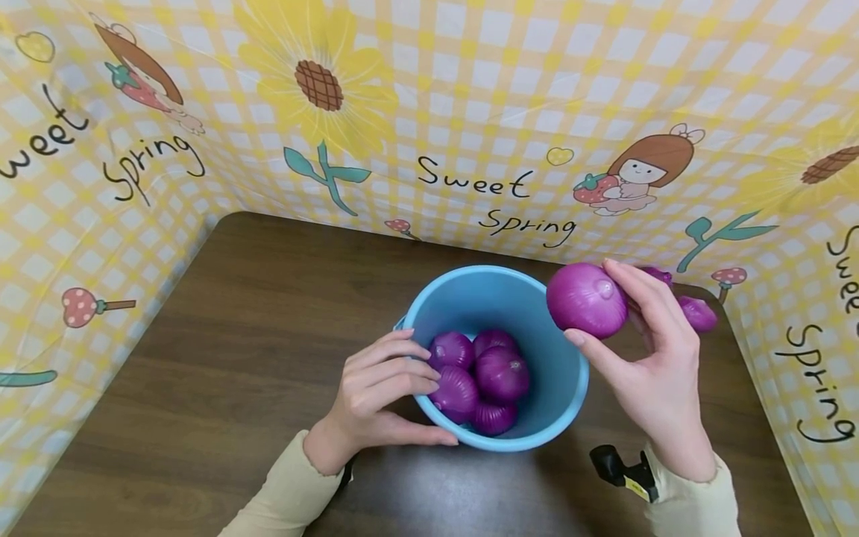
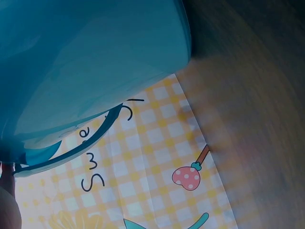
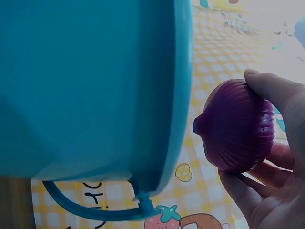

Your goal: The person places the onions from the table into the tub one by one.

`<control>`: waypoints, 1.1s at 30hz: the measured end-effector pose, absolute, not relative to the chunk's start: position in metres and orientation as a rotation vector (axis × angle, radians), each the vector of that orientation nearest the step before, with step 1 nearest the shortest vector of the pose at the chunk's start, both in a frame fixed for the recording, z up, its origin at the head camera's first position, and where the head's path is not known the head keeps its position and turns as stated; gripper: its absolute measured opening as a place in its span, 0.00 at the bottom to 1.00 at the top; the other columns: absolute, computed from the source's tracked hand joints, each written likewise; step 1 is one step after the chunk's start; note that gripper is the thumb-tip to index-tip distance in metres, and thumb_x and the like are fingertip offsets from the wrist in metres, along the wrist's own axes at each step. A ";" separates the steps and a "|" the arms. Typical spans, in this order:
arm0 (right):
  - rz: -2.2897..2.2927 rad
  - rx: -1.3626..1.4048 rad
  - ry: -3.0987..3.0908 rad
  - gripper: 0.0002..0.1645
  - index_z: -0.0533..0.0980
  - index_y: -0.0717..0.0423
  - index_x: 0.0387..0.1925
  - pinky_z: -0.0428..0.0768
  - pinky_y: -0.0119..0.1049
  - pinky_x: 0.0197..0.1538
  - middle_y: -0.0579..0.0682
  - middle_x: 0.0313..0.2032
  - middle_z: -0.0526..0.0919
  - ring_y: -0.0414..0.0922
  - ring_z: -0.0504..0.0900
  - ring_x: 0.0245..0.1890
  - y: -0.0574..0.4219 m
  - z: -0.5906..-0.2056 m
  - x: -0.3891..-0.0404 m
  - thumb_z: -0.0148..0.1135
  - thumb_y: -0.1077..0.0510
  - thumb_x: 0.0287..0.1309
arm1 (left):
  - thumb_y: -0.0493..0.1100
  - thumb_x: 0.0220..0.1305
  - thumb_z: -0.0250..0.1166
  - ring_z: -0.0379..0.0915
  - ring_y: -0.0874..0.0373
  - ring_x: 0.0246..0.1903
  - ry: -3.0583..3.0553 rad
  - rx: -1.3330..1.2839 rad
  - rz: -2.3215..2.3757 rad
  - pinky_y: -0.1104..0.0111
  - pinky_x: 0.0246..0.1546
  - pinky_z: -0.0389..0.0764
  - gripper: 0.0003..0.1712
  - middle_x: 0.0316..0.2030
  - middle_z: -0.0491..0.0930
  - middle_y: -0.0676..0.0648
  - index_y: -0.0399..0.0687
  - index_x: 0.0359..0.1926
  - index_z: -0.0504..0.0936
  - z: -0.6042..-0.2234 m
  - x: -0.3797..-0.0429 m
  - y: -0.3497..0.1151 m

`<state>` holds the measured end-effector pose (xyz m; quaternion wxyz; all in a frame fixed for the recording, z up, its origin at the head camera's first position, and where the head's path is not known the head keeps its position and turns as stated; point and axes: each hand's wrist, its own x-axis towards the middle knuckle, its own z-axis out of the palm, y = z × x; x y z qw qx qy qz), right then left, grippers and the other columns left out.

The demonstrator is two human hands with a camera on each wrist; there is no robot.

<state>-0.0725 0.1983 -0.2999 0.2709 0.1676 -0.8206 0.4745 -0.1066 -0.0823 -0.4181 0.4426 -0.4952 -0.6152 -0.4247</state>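
A blue bucket [image 1: 486,444] stands on the table with several red onions [image 1: 502,374] at its bottom. My left hand [image 1: 379,395] grips the bucket's left rim, fingers over the edge and thumb along the near side. In my right hand [image 1: 661,365] a red onion [image 1: 586,300] is held between thumb and fingers, just above and beside the bucket's right rim. The right wrist view shows this onion [image 3: 238,126] apart from the bucket wall [image 3: 90,90], its pointed end towards the bucket. In the left wrist view the bucket's side [image 2: 105,62] hides most of the left hand.
Behind the right hand, more purple onions [image 1: 698,313] lie partly hidden at the table's far right. The bucket's handle [image 3: 105,214] hangs down on its far side. Patterned yellow checked cloth [image 1: 470,89] walls the brown table [image 1: 201,388] at the back and sides.
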 end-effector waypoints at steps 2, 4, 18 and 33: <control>1.282 0.451 -2.223 0.45 0.75 0.64 0.65 0.76 0.32 0.61 0.60 0.60 0.77 0.49 0.76 0.60 0.197 -0.300 -0.072 0.80 0.76 0.41 | 0.64 0.45 0.82 0.83 0.48 0.35 -1.526 -1.228 -1.054 0.50 0.56 0.80 0.30 0.30 0.86 0.46 0.42 0.27 0.85 -0.418 -0.107 -0.082; 1.284 0.452 -2.235 0.45 0.75 0.64 0.65 0.76 0.31 0.61 0.59 0.61 0.77 0.49 0.76 0.60 0.195 -0.300 -0.071 0.79 0.76 0.40 | 0.64 0.44 0.82 0.83 0.48 0.35 -1.526 -1.229 -1.055 0.50 0.56 0.80 0.30 0.30 0.86 0.46 0.42 0.26 0.85 -0.418 -0.107 -0.082; 1.318 0.536 -2.229 0.47 0.74 0.69 0.63 0.76 0.33 0.61 0.62 0.60 0.76 0.50 0.77 0.60 0.183 -0.304 -0.071 0.77 0.82 0.34 | 0.64 0.43 0.83 0.83 0.49 0.35 -1.523 -1.227 -1.055 0.50 0.56 0.80 0.30 0.30 0.86 0.47 0.42 0.26 0.84 -0.419 -0.107 -0.082; 1.379 0.624 -2.243 0.50 0.74 0.69 0.63 0.77 0.36 0.61 0.63 0.60 0.76 0.51 0.78 0.59 0.174 -0.314 -0.072 0.78 0.82 0.31 | 0.63 0.41 0.84 0.83 0.49 0.34 -1.514 -1.231 -1.058 0.50 0.55 0.81 0.30 0.29 0.86 0.46 0.42 0.26 0.85 -0.418 -0.108 -0.082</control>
